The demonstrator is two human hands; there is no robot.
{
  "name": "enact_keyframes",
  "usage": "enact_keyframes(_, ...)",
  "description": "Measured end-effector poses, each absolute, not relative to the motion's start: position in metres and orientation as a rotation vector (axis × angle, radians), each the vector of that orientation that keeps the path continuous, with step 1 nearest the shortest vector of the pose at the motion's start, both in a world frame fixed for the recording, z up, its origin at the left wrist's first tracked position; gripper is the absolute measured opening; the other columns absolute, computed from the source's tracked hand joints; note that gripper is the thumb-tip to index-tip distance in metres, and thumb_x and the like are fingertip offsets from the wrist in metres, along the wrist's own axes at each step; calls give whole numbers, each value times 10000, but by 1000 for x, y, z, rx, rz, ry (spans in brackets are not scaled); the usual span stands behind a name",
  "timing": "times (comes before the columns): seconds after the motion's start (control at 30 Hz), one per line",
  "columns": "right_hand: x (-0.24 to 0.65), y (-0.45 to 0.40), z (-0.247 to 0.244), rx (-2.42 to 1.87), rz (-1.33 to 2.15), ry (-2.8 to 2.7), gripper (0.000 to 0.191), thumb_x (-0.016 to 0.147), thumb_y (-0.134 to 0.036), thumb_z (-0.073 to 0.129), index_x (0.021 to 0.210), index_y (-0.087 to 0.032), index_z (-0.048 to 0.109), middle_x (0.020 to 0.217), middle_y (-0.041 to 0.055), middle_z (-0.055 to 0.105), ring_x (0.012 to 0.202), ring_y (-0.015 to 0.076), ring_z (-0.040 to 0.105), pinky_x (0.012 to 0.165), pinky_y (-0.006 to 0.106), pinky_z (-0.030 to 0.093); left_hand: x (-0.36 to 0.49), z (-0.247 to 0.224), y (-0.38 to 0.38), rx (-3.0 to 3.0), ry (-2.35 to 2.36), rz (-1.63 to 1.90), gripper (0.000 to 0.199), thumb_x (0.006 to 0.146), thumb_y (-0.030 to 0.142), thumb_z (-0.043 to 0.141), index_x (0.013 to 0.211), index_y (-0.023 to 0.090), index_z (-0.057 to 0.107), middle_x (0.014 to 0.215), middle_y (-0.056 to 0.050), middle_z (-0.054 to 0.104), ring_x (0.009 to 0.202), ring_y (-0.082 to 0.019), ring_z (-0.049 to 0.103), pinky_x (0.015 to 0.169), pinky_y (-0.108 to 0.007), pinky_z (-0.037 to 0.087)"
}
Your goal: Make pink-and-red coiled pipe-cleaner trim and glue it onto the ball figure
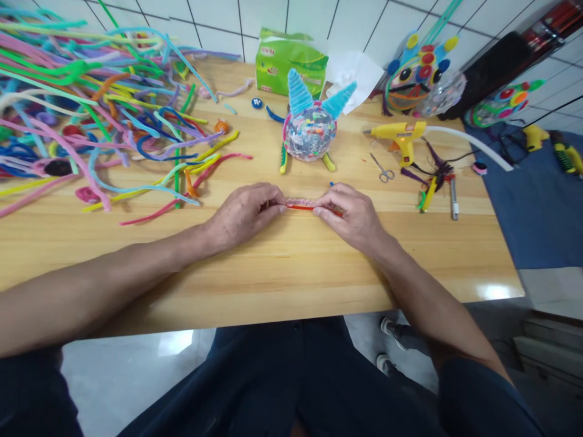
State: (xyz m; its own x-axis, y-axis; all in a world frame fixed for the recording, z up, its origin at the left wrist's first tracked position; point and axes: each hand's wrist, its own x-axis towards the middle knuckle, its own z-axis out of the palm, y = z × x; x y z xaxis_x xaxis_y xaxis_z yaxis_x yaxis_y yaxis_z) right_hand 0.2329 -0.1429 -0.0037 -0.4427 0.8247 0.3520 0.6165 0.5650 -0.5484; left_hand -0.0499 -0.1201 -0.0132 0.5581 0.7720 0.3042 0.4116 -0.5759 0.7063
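Observation:
Both my hands pinch a short pipe cleaner strip (300, 205) just above the wooden table, its near edge red and its far edge pale pink. My left hand (248, 212) grips the left end between thumb and fingers. At the other end my right hand (348, 212) does the same, and a red bit shows beneath its fingers. A small blue tip (332, 183) pokes out behind the right fingers; what it belongs to is hidden. Just beyond the hands stands a round, glittery figure (310, 133) with two light-blue pipe cleaner ears and yellow-green legs.
Many loose pipe cleaners (113, 121) cover the table's left side. A green tissue pack (285, 64) stands against the tiled wall. To the right lie a yellow glue gun (401, 136), small scissors (383, 170) and a utility knife (454, 197). Decorated figures (410, 79) stand at the back right.

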Motion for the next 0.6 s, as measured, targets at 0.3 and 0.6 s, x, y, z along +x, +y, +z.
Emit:
enact_keyframes(0.3,225,-142,-19,-1234,349,-2235,171,1023,-180,642,997,-256,793,896,45,752,854,234,665,844,409,546,-52,-26,-117,2522,1041,734,188,1064,253,626,1060,190,803,932,-81,786,871,-231,721,824,-354,542)
enact_keyframes(0.6,227,-139,-27,-1207,264,-2209,218,1044,-173,592,1007,-238,797,932,65,748,846,223,666,796,378,547,-52,-30,-119,2653,1047,686,305,1124,267,531,1190,183,816,1094,-123,822,1011,-272,770,850,-384,559)
